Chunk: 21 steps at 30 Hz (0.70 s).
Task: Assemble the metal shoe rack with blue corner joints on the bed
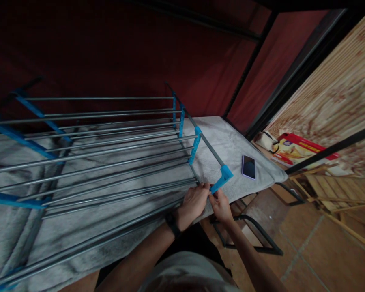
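A metal rack [88, 154] of long grey rods with blue plastic side pieces lies on a grey blanket. My left hand [194, 202] grips the near end of a rod at the rack's right corner. My right hand [221, 205] pinches the lower end of the blue plastic connector [221, 178] at that same corner. The two hands almost touch. A black band sits on my left wrist.
A phone [248, 166] with a lilac case lies face up on the blanket [228, 142], right of the rack. A black metal frame [255, 231] stands on the tiled floor below. A red box [295, 150] and wooden slats [328, 186] lie at right.
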Each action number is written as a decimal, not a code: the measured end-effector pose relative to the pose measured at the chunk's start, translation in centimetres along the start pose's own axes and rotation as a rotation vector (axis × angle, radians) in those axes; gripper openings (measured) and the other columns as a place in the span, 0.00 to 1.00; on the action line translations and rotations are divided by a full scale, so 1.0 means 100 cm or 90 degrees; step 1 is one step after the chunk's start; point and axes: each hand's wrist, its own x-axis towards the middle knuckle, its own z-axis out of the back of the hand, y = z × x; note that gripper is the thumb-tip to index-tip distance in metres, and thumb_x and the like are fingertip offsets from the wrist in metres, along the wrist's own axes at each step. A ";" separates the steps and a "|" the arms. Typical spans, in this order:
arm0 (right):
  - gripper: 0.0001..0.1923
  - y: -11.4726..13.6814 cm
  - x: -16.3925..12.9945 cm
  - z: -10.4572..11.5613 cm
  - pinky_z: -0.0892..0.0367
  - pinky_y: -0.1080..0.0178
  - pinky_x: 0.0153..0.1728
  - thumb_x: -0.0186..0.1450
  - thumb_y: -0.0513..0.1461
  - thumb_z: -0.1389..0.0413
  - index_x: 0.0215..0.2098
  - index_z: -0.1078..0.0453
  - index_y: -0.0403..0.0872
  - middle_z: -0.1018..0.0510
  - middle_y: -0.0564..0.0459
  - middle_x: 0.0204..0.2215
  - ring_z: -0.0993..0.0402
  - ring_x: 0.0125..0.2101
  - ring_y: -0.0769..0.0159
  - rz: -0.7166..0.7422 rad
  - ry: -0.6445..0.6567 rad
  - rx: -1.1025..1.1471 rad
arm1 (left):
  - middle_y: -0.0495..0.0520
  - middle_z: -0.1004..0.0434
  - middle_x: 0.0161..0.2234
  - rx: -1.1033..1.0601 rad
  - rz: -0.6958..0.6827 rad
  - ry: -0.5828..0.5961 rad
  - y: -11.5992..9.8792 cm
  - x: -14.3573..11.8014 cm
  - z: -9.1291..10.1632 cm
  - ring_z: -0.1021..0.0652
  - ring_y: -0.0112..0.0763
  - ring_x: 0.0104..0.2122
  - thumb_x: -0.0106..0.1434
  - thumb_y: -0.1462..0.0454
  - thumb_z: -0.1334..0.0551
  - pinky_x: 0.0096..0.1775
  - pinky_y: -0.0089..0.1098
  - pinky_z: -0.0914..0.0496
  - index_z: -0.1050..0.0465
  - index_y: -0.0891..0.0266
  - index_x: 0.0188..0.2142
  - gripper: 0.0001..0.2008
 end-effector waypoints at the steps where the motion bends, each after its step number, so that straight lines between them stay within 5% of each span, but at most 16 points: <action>1: 0.14 0.000 0.000 0.000 0.28 0.56 0.47 0.69 0.43 0.50 0.50 0.33 0.46 0.19 0.45 0.40 0.21 0.43 0.58 -0.003 -0.001 -0.001 | 0.64 0.22 0.51 0.006 -0.004 -0.008 0.002 -0.001 -0.001 0.20 0.42 0.50 0.74 0.69 0.50 0.48 0.37 0.27 0.32 0.64 0.56 0.16; 7: 0.15 0.003 0.000 -0.002 0.27 0.56 0.45 0.68 0.44 0.50 0.49 0.33 0.46 0.19 0.45 0.40 0.21 0.43 0.58 -0.010 -0.020 0.028 | 0.65 0.23 0.53 0.041 -0.015 -0.027 0.005 -0.004 -0.009 0.20 0.41 0.50 0.73 0.67 0.48 0.47 0.36 0.27 0.35 0.63 0.61 0.19; 21: 0.17 0.004 -0.001 -0.004 0.27 0.57 0.46 0.66 0.46 0.49 0.47 0.29 0.45 0.18 0.46 0.40 0.21 0.41 0.58 -0.064 -0.018 0.075 | 0.61 0.20 0.44 0.027 -0.007 -0.034 0.003 -0.010 -0.016 0.18 0.41 0.43 0.75 0.62 0.49 0.42 0.36 0.27 0.31 0.62 0.57 0.15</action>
